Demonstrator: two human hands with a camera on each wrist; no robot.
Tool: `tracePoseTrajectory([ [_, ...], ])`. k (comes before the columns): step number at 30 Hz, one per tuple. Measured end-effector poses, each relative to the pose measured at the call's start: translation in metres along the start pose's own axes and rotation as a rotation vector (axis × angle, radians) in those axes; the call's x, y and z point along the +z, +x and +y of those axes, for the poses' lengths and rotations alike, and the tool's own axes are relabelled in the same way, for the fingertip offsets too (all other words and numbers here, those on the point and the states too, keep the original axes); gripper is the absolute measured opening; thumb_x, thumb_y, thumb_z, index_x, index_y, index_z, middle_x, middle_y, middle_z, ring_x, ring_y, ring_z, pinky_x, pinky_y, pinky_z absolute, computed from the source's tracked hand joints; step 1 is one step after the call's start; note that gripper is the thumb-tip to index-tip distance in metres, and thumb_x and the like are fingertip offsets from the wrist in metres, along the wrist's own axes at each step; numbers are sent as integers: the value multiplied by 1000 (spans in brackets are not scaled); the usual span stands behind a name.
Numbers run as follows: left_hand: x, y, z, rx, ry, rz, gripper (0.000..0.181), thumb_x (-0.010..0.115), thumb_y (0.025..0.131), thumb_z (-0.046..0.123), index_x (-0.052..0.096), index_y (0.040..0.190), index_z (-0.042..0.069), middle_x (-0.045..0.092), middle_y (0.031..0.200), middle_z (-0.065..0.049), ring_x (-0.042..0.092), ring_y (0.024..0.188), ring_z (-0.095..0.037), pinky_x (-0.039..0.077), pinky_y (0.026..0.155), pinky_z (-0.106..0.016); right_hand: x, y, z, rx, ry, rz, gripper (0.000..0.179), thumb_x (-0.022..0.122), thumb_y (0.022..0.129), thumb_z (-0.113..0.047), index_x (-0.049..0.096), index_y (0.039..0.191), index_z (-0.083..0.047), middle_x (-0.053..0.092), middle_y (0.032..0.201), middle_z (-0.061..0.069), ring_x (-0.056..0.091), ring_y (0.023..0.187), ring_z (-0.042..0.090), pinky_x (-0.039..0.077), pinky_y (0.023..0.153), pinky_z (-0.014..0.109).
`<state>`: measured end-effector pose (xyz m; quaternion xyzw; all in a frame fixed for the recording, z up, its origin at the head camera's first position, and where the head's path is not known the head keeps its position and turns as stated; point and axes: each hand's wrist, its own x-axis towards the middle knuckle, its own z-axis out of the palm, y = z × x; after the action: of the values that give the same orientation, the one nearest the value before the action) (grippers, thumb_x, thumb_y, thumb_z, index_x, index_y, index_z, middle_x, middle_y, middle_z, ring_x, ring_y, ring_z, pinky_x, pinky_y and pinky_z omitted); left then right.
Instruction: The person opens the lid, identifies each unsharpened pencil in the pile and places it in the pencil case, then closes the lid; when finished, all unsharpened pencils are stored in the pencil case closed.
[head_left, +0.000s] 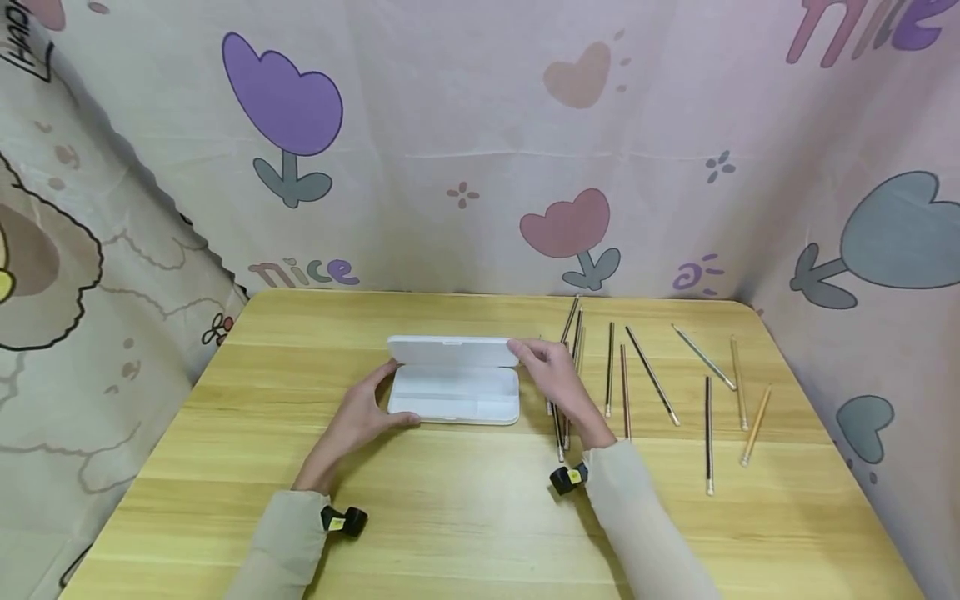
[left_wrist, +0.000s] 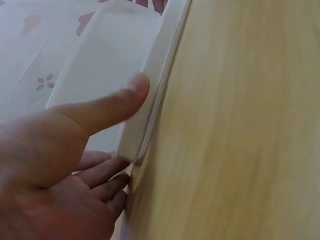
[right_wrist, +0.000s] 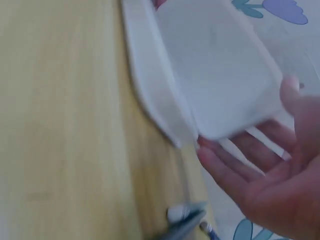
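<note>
A white pencil case [head_left: 454,396] lies on the table with its lid [head_left: 450,350] raised at the back. Its inside shows a low divider and no pencils. My left hand [head_left: 362,419] grips the case's left end, thumb on the front edge and fingers around the far side. In the left wrist view, the thumb [left_wrist: 117,105] presses the case's front wall. At the right, my right hand [head_left: 555,375] holds the lid's right end between thumb and fingers. The right wrist view shows the fingers [right_wrist: 235,165] along the lid's edge. Several pencils [head_left: 610,371] lie beside the right hand.
More pencils are scattered over the table's right side, among them a dark one [head_left: 708,437], a pale blue one [head_left: 702,357] and a yellow one [head_left: 756,425]. Some lie partly under the right forearm. A patterned curtain [head_left: 420,108] hangs behind the wooden table [head_left: 442,517].
</note>
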<state>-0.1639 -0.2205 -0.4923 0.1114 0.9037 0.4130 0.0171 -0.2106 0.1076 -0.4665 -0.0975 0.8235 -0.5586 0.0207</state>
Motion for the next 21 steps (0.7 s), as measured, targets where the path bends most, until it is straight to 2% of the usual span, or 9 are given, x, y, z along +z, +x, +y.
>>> tracePoseTrajectory([
  [1,0,1,-1,1,-10,-2,109,96,71,34,37,156,0,38,159,-23,33,147,-44,27,120,-59,2,3,-1,0,7,39,49,57,103,-48,73,125,-7,74,114,15,64,79,22,55,98,47],
  [4,1,2,-2,10,-51,1,110,98,68,32,38,156,2,45,155,-22,36,146,-42,28,119,-59,7,12,-1,-8,46,146,42,56,106,-39,73,122,-4,74,101,18,57,64,21,60,87,47],
  [6,2,1,-4,10,-64,1,111,98,67,31,39,156,2,47,154,-21,36,146,-41,28,119,-60,11,17,1,-8,67,197,34,56,107,-29,71,124,-3,74,95,19,64,66,22,62,76,44],
  [8,3,0,-5,7,-68,-4,112,98,67,32,38,156,2,47,154,-21,36,146,-41,28,119,-60,15,20,5,1,85,234,27,57,107,-18,69,126,-3,75,97,17,70,73,26,62,66,36],
  [12,5,-1,-8,6,-57,-22,114,97,69,36,35,158,4,42,158,-21,33,148,-42,27,120,-60,20,23,14,-10,89,298,27,61,102,-1,63,129,-2,75,102,18,73,74,31,56,56,25],
  [16,0,-3,-8,27,-60,-86,112,92,76,37,27,162,5,30,164,-22,25,150,-44,22,120,-63,21,25,16,-45,52,332,27,66,97,5,67,124,0,74,108,19,75,86,31,59,60,26],
  [21,-8,-3,-8,83,-59,-152,108,87,84,33,19,164,5,24,166,-22,23,150,-45,22,118,-67,16,28,15,17,-56,256,32,69,95,3,71,126,-2,75,107,17,74,96,30,62,70,30],
])
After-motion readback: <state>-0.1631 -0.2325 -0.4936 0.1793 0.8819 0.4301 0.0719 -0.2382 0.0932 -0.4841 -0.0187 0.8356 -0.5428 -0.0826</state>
